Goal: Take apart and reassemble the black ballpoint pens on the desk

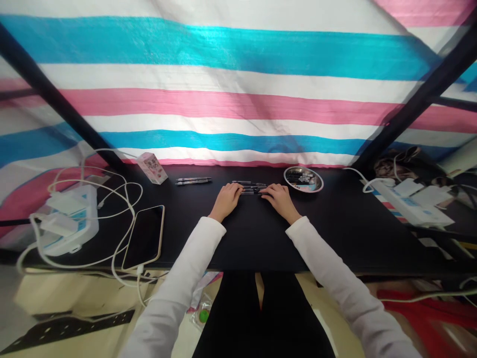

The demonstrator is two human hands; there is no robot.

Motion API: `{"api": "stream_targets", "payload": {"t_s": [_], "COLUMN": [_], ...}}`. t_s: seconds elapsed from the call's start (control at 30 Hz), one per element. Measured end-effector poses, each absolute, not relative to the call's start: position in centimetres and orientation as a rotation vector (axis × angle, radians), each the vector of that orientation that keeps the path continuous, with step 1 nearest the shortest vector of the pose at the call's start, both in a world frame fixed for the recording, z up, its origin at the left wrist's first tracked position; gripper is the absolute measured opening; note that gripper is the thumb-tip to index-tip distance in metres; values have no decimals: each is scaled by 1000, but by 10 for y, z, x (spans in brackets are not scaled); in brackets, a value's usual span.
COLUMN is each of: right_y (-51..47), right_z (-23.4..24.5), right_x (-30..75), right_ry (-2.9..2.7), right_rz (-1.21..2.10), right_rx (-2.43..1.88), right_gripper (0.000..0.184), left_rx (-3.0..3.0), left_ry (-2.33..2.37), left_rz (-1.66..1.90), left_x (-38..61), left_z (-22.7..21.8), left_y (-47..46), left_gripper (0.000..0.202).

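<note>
My left hand (226,200) and my right hand (279,200) lie palm down on the black tabletop (328,233), fingertips almost meeting. Between them is a small bunch of black pens (251,188), and my fingers rest on it. Whether either hand grips a pen is hard to tell. Farther left lie two black pens (193,181) side by side. To the right, a round steel dish (303,179) holds several more pens.
A pink printed box (152,168) stands at the table's back left. Near it lie a phone (144,237) and a white power strip (70,221) tangled in white cables. Another power strip (408,204) sits at the right. Striped fabric (223,102) hangs behind.
</note>
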State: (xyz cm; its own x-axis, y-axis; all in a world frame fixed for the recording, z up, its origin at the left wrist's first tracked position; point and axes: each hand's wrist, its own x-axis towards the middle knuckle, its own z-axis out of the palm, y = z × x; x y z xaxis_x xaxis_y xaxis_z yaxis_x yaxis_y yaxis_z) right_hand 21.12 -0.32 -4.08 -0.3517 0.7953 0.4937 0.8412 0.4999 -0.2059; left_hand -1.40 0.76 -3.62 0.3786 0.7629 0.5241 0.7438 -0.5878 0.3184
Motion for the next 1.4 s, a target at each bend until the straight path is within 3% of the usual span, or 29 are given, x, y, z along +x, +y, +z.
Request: {"api": "stream_targets", "payload": {"t_s": [0.27,0.53,0.77,0.93,1.1,1.3,1.4], "right_y": [-9,-8,3,4,-6,-18,-17], "right_z": [-33,-26,-26,-30,-26,-32,-33], "right_x": [205,210,255,260,225,196,198], "right_ry": [-2111,-2163,-1616,-1462,-1899,-2251,-2243], "right_rz": [-69,-116,-449,-470,-221,-54,-51], "right_rx": [-1302,-1276,-1639,-1710,-1438,-1229,-1240], "right_gripper": [32,27,38,37,27,29,29], "left_rx": [2610,2642,2748,2790,2598,1961,1833], "left_ry": [1355,1303,1324,1338,1744,2398,2493], "left_rz": [979,930,850,824,979,1086,1040], "left_x": [-12,-8,-8,-1,-11,-65,-83], "left_z": [-33,-32,-35,-34,-34,-43,-47], "left_y": [4,0,2,1,9,32,36], "left_gripper": [24,24,23,21,24,40,33]}}
